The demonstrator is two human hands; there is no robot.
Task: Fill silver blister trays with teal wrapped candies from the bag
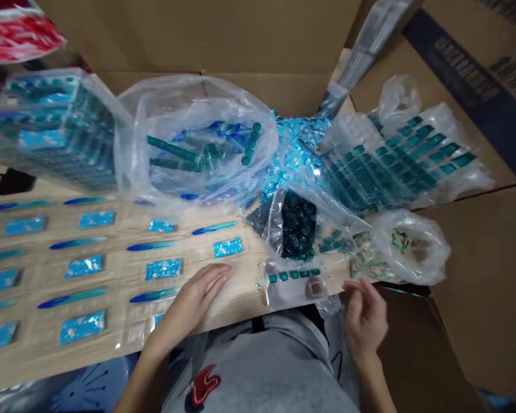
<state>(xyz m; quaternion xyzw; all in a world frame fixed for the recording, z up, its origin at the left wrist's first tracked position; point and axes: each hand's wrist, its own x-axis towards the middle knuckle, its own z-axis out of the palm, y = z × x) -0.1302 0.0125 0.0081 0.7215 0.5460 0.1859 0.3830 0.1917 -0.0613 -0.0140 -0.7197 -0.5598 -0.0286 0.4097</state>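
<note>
Well, the left hand (189,301) is laid flat on a wooden board (251,275), with its fingers open and close together. Nothing is held by it. A blue packet (227,247) is seen just past its fingertips. The right hand (364,318) is held half open near the board's edge, and nothing can be seen in its bent fingers (356,292). A small clear tray (292,289) is near that hand, and a row of about five teal blocks (293,276) is kept in it.

Nine blue packets are counted on the board, and a tenth is partly hidden by the left hand. Around nine long blue sticks (152,295) are laid between them, though some are cut off by the picture's edge.

Five clear bags are seen. Long teal bars (172,150) are held in the middle bag (198,86), and dark blocks fill a smaller bag (298,225). Rows of teal blocks are packed in two more bags (395,166) (47,126). What is in the small bag (413,246) is hard to make out.
</note>
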